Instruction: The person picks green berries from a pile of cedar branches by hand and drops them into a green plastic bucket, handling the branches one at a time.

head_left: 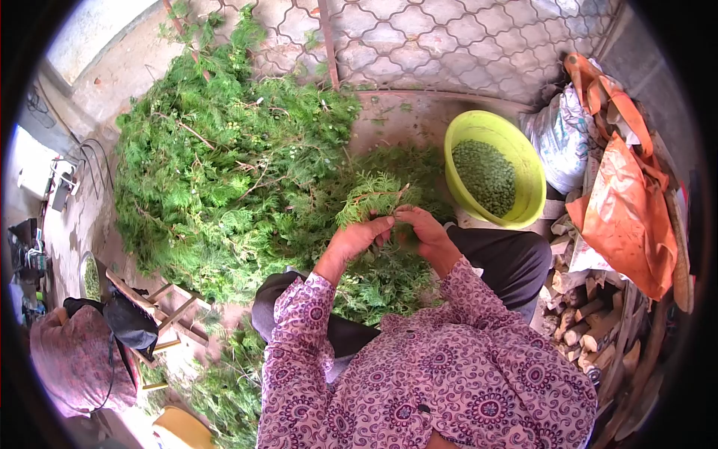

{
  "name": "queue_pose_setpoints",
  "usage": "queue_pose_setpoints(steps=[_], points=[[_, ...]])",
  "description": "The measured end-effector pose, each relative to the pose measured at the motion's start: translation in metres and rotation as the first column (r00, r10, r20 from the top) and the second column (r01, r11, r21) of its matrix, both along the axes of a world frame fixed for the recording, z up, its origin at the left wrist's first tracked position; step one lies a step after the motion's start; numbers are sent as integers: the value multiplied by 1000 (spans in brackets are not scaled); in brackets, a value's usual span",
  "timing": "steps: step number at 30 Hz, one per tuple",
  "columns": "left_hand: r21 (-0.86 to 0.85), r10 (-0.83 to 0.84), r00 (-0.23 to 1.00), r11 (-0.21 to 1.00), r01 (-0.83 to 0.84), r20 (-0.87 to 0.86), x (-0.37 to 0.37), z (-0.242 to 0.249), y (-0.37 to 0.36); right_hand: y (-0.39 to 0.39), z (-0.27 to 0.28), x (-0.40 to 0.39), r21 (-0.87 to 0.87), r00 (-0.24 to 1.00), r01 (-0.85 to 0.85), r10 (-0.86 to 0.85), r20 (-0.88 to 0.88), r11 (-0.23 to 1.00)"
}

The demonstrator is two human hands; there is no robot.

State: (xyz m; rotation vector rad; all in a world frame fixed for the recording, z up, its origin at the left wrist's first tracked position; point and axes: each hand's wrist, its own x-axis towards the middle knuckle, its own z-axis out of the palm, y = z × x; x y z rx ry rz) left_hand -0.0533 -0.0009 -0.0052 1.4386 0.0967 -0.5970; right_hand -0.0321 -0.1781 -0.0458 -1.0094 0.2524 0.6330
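Note:
A feathery evergreen sprig with a brown stem stands up from between my hands, above my lap. My left hand is closed on its lower part, thumb pointing right. Close beside it, my right hand is pinched, its fingertips nearly meeting the left thumb; what lies between them is too small to make out. A large heap of cut evergreen branches spreads on the ground in front and to the left. Right of my hands, a yellow-green tub holds many small round green cones or berries.
Behind the heap runs a metal lattice gate. At right are a white sack, an orange bag and stacked firewood. A wooden stool, dark red cloth and yellow container lie at left.

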Motion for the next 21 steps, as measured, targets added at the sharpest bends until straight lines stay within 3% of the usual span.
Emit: queue_pose_setpoints(steps=[2,5,9,11,13,15,17,19,21], points=[[-118,95,992,989,-85,81,-5,14,1,-17,-14,5,20,982,112,-108,-153,993],[-156,61,994,987,-47,87,5,14,21,-35,-30,0,73,950,153,-127,-286,985],[-243,183,983,954,-173,17,9,-2,20,-41,-5,-1,152,901,221,-142,-411,963],[-284,184,982,944,-167,36,10,-9,23,-57,31,4,29,967,204,-197,-159,978],[-247,340,939,907,-342,-51,7,-18,25,-88,52,19,-133,938,295,-260,230,946],[-252,347,928,894,-370,-133,3,-35,32,-128,68,40,-290,745,602,-393,539,744],[-354,421,874,800,-484,-243,-1,-45,32,-166,93,60,-564,584,790,-15,812,241],[-362,464,851,771,-524,-244,-10,-55,29,-208,68,92,-548,620,780,253,742,-303],[-387,520,826,730,-563,-220,-17,-57,25,-249,42,104,-707,746,665,163,646,-241]])
